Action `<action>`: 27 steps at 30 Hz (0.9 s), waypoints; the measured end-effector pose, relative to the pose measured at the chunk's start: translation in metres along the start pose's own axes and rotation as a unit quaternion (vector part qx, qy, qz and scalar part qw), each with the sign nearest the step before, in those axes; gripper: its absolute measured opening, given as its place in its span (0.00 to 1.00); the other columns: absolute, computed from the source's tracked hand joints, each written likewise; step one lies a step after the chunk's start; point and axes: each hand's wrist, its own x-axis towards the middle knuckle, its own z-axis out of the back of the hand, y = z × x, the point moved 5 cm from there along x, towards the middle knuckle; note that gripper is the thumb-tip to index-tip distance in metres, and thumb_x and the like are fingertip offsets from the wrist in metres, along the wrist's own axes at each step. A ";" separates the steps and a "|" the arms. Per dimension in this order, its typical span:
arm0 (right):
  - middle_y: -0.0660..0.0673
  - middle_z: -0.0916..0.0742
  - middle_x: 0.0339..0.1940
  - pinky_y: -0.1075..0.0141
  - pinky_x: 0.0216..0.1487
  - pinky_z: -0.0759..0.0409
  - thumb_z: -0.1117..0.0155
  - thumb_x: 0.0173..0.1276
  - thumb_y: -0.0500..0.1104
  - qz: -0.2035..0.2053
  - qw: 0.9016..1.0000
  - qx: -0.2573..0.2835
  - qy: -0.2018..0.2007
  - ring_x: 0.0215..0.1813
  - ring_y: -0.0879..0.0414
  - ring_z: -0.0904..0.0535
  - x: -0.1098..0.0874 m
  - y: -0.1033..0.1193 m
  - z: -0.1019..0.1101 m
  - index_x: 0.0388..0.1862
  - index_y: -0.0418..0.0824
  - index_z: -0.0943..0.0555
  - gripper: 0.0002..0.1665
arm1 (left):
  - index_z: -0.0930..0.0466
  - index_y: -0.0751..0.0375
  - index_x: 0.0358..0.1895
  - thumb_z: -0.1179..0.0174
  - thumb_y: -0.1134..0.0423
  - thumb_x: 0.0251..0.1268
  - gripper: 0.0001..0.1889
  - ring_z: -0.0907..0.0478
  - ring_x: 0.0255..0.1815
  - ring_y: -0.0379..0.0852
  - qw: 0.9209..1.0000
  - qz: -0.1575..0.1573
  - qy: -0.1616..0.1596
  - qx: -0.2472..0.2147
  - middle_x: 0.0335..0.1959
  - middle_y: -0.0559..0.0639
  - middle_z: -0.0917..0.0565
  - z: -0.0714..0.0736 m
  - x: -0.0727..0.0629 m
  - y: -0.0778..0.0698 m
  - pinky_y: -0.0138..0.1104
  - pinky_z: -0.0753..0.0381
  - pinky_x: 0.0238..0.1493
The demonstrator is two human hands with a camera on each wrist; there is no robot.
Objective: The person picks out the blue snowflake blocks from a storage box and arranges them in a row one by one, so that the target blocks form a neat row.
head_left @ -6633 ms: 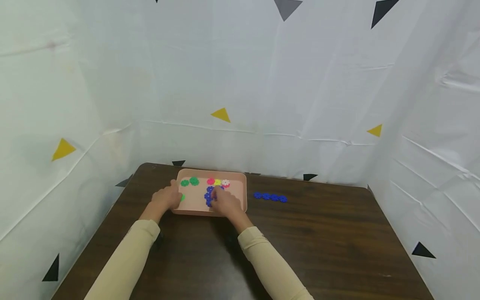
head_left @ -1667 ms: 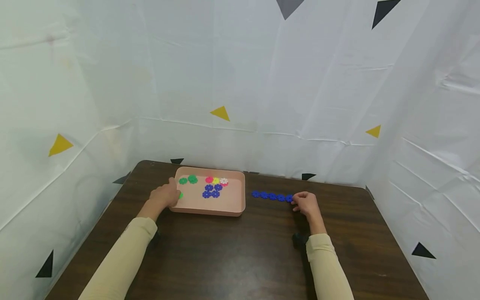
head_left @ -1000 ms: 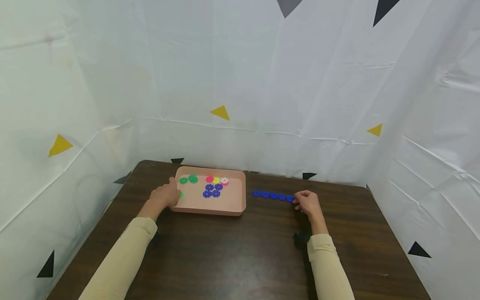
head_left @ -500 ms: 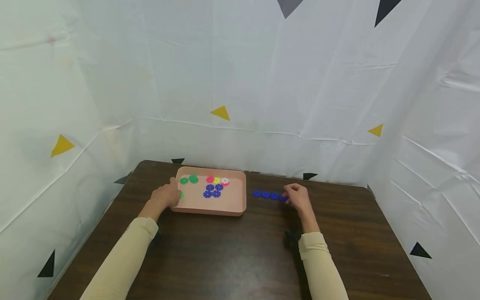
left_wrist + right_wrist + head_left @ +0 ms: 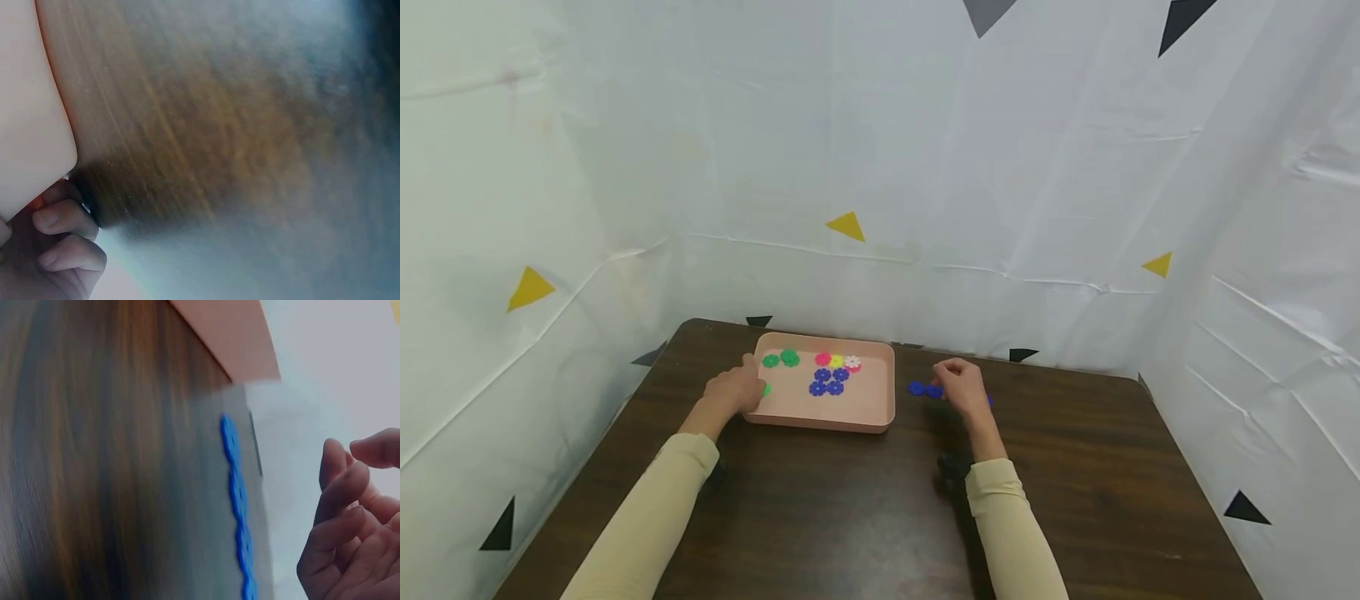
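My left hand [image 5: 733, 392] grips the left edge of a pink tray [image 5: 865, 404]; in the left wrist view its curled fingers [image 5: 65, 219] reach under the tray's corner. Inside the tray lie blue flower-shaped discs [image 5: 822, 376] in a cluster, with green discs [image 5: 789, 357] at the upper left. My right hand [image 5: 964, 387] is raised over a row of blue flower discs [image 5: 237, 497] right of the tray, hiding part of the row in the head view. In the right wrist view its fingers are loosely bent, with nothing between thumb and fingertips.
A pink disc [image 5: 823, 359], a yellow disc [image 5: 837, 361] and a white disc [image 5: 852, 362] sit near the tray's far side. The dark wooden table [image 5: 1075, 467] ends at a white sheet backdrop [image 5: 760, 167] marked with triangles.
A blue disc from the tray has joined the row's right end. My right hand has let go of it and moved left along the row. The left hand stays at the tray.
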 end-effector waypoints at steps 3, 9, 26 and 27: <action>0.34 0.09 0.42 0.65 0.37 0.22 0.39 0.81 0.46 0.023 1.000 0.009 0.005 0.33 0.46 0.18 0.000 0.010 -0.019 0.56 0.33 0.14 0.19 | 0.56 0.76 0.81 0.55 0.56 0.83 0.37 0.22 0.36 0.58 1.000 0.002 0.001 0.000 0.37 0.62 0.20 0.000 0.000 0.000 0.48 0.25 0.42; 0.36 0.10 0.38 0.63 0.39 0.24 0.37 0.80 0.44 0.085 0.996 0.004 0.017 0.48 0.34 0.14 0.000 0.032 -0.057 0.55 0.36 0.16 0.14 | 0.56 0.77 0.81 0.55 0.56 0.83 0.37 0.22 0.38 0.59 1.000 0.001 -0.002 0.001 0.42 0.65 0.18 0.002 -0.001 -0.001 0.50 0.23 0.46; 0.38 0.12 0.44 0.57 0.41 0.14 0.35 0.80 0.44 0.137 0.982 -0.057 0.121 0.46 0.39 0.13 -0.008 0.055 -0.129 0.53 0.38 0.17 0.11 | 0.52 0.76 0.79 0.54 0.56 0.81 0.35 0.23 0.35 0.58 1.000 0.004 -0.001 0.004 0.35 0.61 0.19 -0.004 0.001 0.001 0.49 0.24 0.43; 0.38 0.12 0.45 0.56 0.44 0.14 0.35 0.80 0.44 0.138 0.981 -0.067 0.121 0.47 0.41 0.13 -0.007 0.056 -0.132 0.52 0.38 0.16 0.11 | 0.51 0.76 0.79 0.54 0.56 0.81 0.35 0.23 0.35 0.58 1.000 0.004 -0.003 0.003 0.35 0.61 0.19 -0.003 0.001 0.001 0.50 0.24 0.43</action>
